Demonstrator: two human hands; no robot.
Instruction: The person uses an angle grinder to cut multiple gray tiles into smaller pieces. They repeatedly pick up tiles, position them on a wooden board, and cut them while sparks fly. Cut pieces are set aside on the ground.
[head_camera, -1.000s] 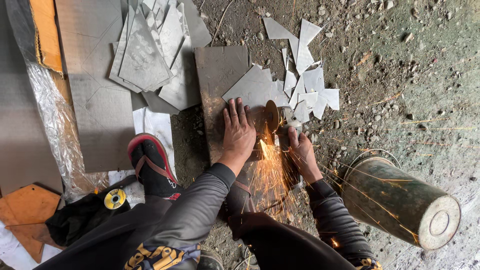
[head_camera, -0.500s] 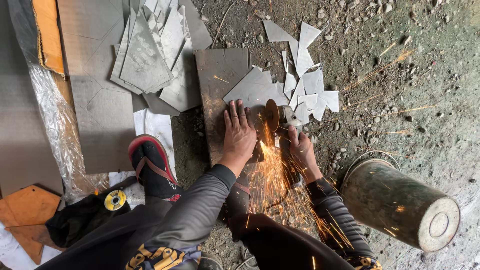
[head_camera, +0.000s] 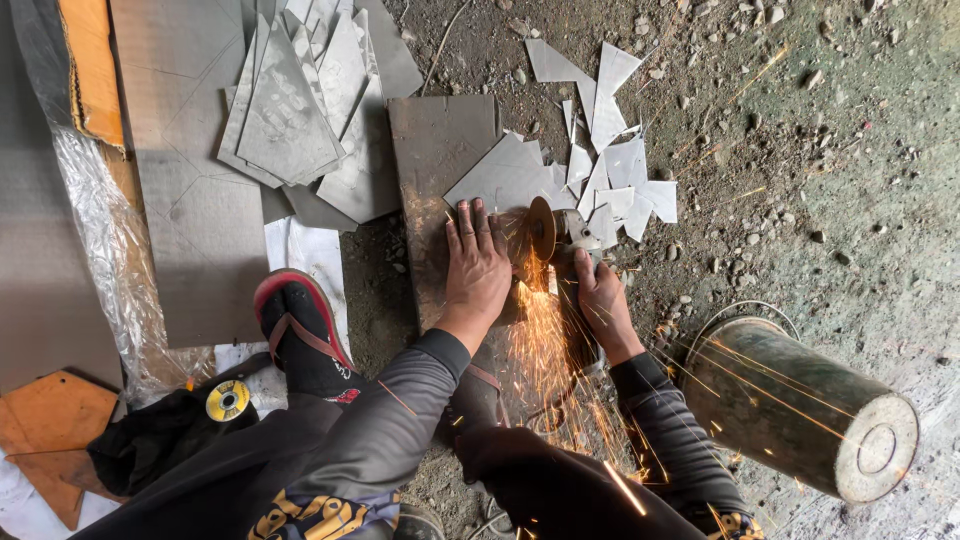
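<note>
Far left: orange board pieces (head_camera: 55, 420) on the floor, a crinkled clear plastic sheet (head_camera: 105, 250) running up beside them, and a large grey sheet (head_camera: 190, 200) flat on the ground. A black bag (head_camera: 160, 440) with a small yellow disc (head_camera: 228, 400) on it sits just left of the foot. Foot in a red-edged sandal (head_camera: 297, 335) is planted on a white sheet. Above it, a stack of cut grey metal offcuts (head_camera: 300, 110), overlapping, some tilted. Centre: rectangular metal plate (head_camera: 435, 170) lying flat on the dirt. Left hand (head_camera: 478, 265) is spread flat, fingers wide, palm pressing down on the plate's near part. Just right of it, angle grinder (head_camera: 550, 240), disc upright at the plate's right edge, sparks spraying down toward the person. Right hand (head_camera: 600, 300) is wrapped around the grinder body, closed grip. Above and right of the grinder: scatter of small pale triangular offcuts (head_camera: 610, 150) on the ground, some touching the plate. Lower right: metal cylinder (head_camera: 800, 405) lying on its side on the dirt, well apart from the plate, sparks streaking across it.
</note>
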